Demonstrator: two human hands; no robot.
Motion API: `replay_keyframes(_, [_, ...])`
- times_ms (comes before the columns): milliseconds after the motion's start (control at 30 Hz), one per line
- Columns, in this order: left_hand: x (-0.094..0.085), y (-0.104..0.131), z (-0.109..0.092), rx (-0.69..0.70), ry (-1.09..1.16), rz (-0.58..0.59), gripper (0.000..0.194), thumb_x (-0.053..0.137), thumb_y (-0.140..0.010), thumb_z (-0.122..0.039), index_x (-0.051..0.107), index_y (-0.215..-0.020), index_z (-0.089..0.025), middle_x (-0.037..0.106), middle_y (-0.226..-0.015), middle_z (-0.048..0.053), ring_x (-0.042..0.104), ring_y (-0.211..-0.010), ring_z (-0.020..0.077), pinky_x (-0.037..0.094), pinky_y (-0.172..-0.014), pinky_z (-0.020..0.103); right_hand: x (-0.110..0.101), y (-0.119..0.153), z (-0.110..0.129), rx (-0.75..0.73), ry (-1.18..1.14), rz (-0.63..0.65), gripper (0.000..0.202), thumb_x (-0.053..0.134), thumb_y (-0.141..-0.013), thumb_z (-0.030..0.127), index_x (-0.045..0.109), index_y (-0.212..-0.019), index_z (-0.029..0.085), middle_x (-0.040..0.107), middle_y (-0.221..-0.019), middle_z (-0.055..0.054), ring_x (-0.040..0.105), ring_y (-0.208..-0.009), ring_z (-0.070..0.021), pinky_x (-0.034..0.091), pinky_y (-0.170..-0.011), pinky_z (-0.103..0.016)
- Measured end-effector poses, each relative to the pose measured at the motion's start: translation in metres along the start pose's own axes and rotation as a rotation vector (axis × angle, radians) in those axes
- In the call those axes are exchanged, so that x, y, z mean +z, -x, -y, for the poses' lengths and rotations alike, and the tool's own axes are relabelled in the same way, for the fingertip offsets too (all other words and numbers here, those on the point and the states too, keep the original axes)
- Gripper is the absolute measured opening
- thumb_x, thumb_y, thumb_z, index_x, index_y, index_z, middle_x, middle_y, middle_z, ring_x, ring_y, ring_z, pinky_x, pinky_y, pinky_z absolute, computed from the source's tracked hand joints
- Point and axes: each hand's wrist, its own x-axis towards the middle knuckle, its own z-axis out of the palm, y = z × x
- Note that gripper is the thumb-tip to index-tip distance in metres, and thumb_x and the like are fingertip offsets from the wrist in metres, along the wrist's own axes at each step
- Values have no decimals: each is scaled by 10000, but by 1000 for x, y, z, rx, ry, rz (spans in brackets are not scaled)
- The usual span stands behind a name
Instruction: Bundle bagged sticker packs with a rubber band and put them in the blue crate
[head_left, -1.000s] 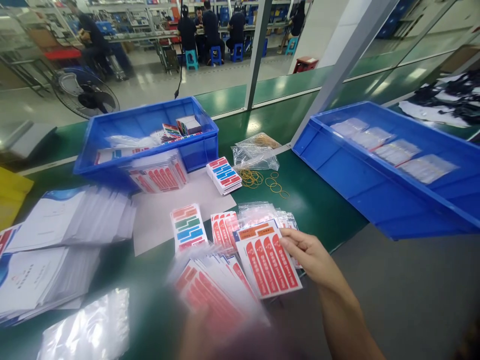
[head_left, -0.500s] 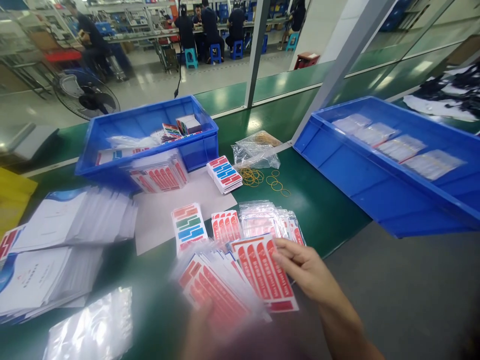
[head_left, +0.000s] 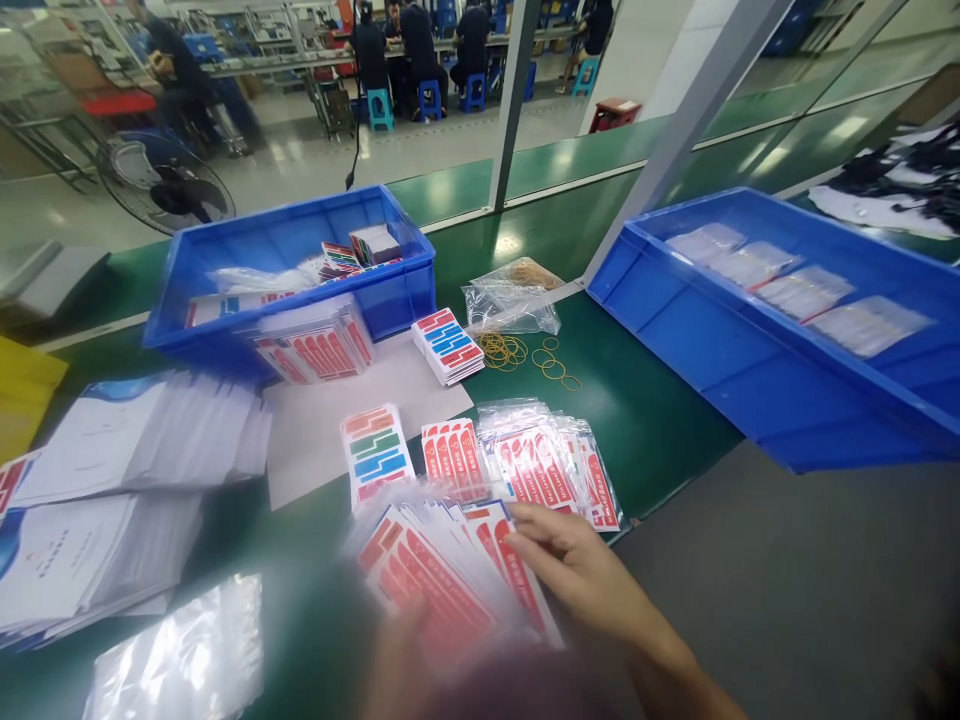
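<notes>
- the fanned bundle point(head_left: 431, 585) of red-labelled sheets in clear sleeves is held up near the close edge of the green table point(head_left: 300, 560), in front of the person
- the left hand point(head_left: 401, 650) holds the lower part of the bundle, its thumb on top; it is blurred, and where its other fingers lie cannot be told
- the right hand point(head_left: 574, 565) is nearly closed, pinching the edge of the red-striped sheet point(head_left: 514, 560) between thumb and fingers, at the right side of the bundle
- just beyond the bundle lie the small red label cards point(head_left: 453, 460), with the multicoloured label sheets point(head_left: 376, 450) to their left and the bagged labels point(head_left: 536, 465) to their right
- farther off, the red-and-blue card stack point(head_left: 448, 345) sits by the pale paper point(head_left: 315, 440), beside the loose rubber bands point(head_left: 504, 352) and the clear bag point(head_left: 514, 305)
- to the left are the sleeved booklets point(head_left: 97, 440) in piles, with the shiny plastic bags point(head_left: 180, 655) nearer the person
- the sleeved label stack point(head_left: 319, 350) stands at the front of the left blue bin point(head_left: 401, 300); the right blue bin point(head_left: 690, 350) holds clear packets point(head_left: 806, 292)
- in the background are the fan point(head_left: 169, 185) and people point(head_left: 424, 50) seated on stools
</notes>
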Motion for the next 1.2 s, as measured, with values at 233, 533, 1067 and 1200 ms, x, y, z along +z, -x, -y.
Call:
replay_keyframes(233, [-2, -1, -3, 19, 18, -23, 561, 788, -669, -228, 634, -1208, -230, 763, -946, 85, 654, -1046, 371, 520, -955, 500, -55, -20, -16, 70, -16, -354, 552, 582, -873, 492, 524, -1315, 166, 694, -1053, -122, 659, -861, -230, 548, -748, -347])
replay_keyframes(533, [1, 0, 1, 10, -13, -39, 559, 767, -697, -208, 611, -1234, -202, 755, -975, 112, 652, -1050, 371, 516, -957, 501, 11, -8, 1, -1, 48, 52, 281, 517, -932, 376, 640, -799, 160, 611, -690, 0, 569, -626, -123, 472, -604, -224])
replay_keyframes(1067, [7, 2, 0, 32, -39, -66, 658, 780, -684, -201, 551, -1301, -213, 751, -999, 109, 668, -1017, 359, 530, -940, 480, 1, -13, -9, 26, 23, 16, 256, 523, -926, 404, 642, -1002, 189, 681, -862, -42, 635, -786, -163, 514, -711, -259])
replay_keyframes(1200, [8, 4, -4, 28, -66, -66, 655, 788, -680, -222, 561, -1294, -211, 764, -928, 96, 675, -997, 362, 536, -931, 484, 2, -10, 7, 13, -9, 5, 332, 515, -933, 384, 526, -679, 170, 427, -536, 56, 399, -488, -76, 350, -482, -202])
